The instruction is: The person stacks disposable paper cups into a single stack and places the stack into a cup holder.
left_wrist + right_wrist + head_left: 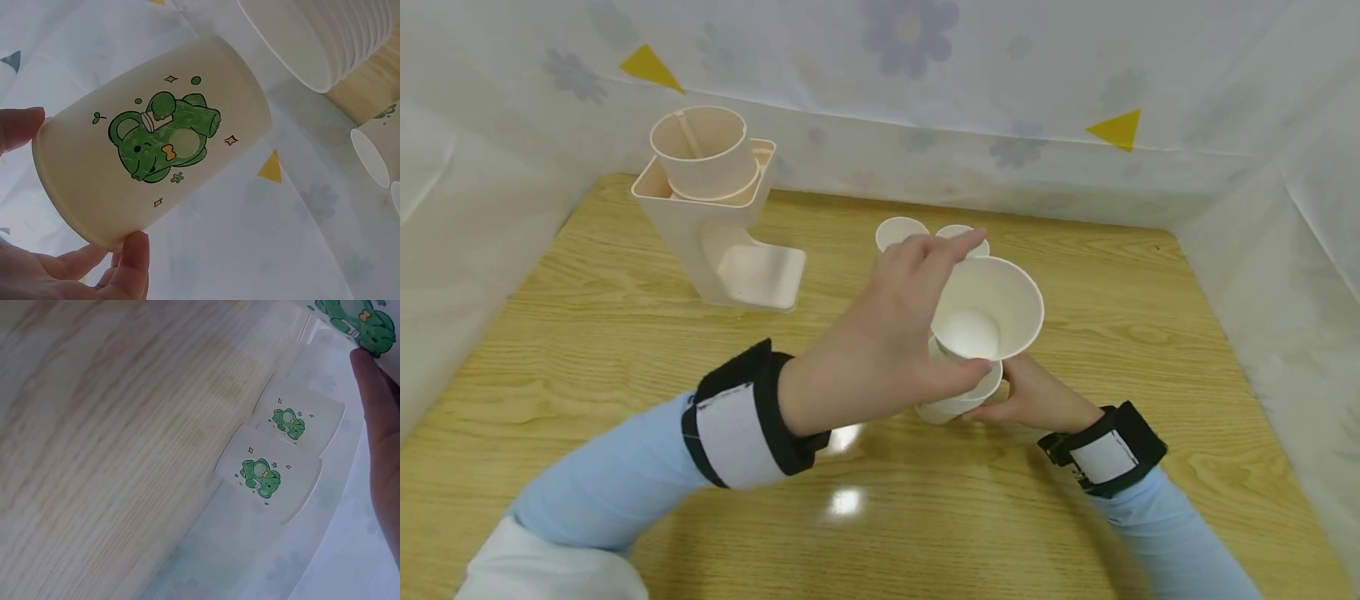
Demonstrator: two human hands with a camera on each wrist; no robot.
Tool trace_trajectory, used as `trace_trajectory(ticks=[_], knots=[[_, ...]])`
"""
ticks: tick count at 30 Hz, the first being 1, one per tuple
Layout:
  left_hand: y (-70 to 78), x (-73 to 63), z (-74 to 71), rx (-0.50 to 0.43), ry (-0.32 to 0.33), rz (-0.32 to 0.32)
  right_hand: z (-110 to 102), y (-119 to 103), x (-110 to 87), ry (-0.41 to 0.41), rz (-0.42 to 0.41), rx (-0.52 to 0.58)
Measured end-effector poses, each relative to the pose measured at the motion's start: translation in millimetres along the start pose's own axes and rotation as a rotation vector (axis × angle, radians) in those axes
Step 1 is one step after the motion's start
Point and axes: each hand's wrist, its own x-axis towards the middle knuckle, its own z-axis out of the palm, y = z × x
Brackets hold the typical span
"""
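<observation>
A white paper cup (pixel 1011 300) with a green bear print (pixel 169 137) is in my left hand (pixel 880 342), its thumb and fingers pinching the rim from opposite sides. Below it, my right hand (pixel 1041 396) grips a stack of nested paper cups (pixel 943 408); the raised cup partly covers the stack in the head view. Several stacked rims (pixel 350 44) show at the upper right of the left wrist view. Beyond the hands, two more bear-print cups stand side by side on the table, a left one (pixel 898 229) and a right one (pixel 979 248).
A cream plastic stand (pixel 677 242) with a round container (pixel 707 171) on top is at the back left of the wooden table (pixel 587 358). Flower-print white sheeting (pixel 820 50) with yellow triangles (pixel 1117 131) closes off the back and sides.
</observation>
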Motion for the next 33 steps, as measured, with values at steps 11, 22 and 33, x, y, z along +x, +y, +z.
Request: trace_trajectory(ticks=[11,22,33], knots=[[-1.4,-2.8,11.3,-0.048,-0.069,-0.043,1,0,-2.0,0.022,-0.009,-0.007],[-9.4,-6.2,21.5,-0.068,-0.140,-0.094,0,-1,-3.1,0.022,0.002,0.023],[-15.6,-6.9,30.5,-0.077,-0.187,-0.142,0,-1,-2.5,0.002,0.037,0.028]])
